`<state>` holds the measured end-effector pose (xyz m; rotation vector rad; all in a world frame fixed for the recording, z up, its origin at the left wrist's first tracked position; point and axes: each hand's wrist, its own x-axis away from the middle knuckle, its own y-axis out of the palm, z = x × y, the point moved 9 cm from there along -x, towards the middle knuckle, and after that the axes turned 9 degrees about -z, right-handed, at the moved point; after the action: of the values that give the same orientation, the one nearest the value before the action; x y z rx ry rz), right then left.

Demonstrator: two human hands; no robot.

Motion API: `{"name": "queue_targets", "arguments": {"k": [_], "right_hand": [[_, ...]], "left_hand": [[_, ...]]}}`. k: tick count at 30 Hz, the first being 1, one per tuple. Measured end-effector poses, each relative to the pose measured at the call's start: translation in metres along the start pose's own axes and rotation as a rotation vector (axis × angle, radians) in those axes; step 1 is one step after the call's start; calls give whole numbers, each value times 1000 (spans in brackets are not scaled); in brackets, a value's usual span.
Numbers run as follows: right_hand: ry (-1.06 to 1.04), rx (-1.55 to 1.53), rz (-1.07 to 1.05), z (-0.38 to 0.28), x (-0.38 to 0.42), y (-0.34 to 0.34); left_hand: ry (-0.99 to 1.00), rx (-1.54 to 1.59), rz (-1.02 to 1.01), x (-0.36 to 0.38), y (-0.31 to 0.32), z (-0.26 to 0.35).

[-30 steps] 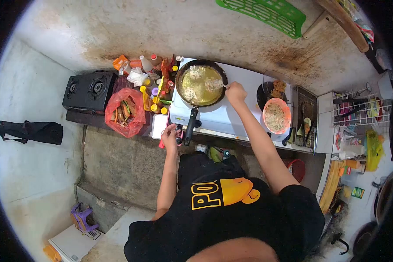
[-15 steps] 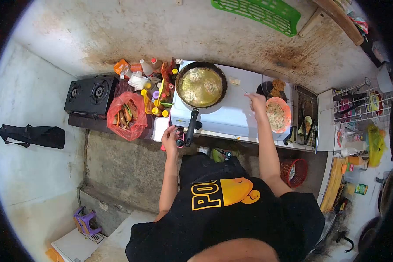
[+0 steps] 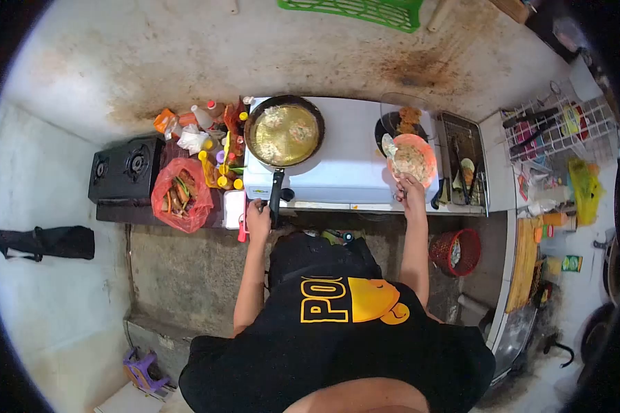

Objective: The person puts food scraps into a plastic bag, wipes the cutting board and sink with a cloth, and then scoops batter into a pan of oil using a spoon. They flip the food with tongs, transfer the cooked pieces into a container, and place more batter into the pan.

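Note:
A black frying pan [image 3: 284, 131] with oil and pale batter pieces sits on the left of the white stove [image 3: 355, 134]. My left hand [image 3: 257, 219] is closed beside the pan's handle, at the stove's front edge; what it grips is too small to make out. My right hand [image 3: 411, 195] is closed on the handle of a spoon [image 3: 390, 149] at the near side of an orange bowl [image 3: 428, 157] of batter. Behind the bowl, brown fried food [image 3: 409, 120] lies on a dark plate.
Left of the pan stand sauce bottles [image 3: 220, 162], a red plastic bag [image 3: 195, 189] of vegetables and a black two-burner stove [image 3: 132, 165]. A metal tray [image 3: 461, 138] with utensils lies at the right, with a red basket [image 3: 470, 252] below.
My right hand has moved from the open stove top to the near edge of the orange bowl, with the spoon. The whole view has shifted, and my left hand stays near the pan handle.

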<state>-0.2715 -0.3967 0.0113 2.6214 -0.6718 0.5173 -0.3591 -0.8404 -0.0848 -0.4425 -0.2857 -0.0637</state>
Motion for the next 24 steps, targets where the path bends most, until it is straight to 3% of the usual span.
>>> {"name": "queue_targets", "arguments": {"k": [4,9,12,19,23,24], "right_hand": [[-74,181,192,-1,16,-37],[-142,235,275,0,22,-81],[-184,475,439,0,26,-120],[-128,1012,581,-25,23,-141],[-136,1006,609,-25,11,-138],[-221,1095,615,-32,9,-132]], "left_hand": [[275,-225,82,22,4,81],[464,-239,-30,31,34,145],[583,-223,-144,41,59,167],[559,-6,-408,56,107,162],[477,12,-554,66,131,149],[433,-5,-582,69,134,150]]}}
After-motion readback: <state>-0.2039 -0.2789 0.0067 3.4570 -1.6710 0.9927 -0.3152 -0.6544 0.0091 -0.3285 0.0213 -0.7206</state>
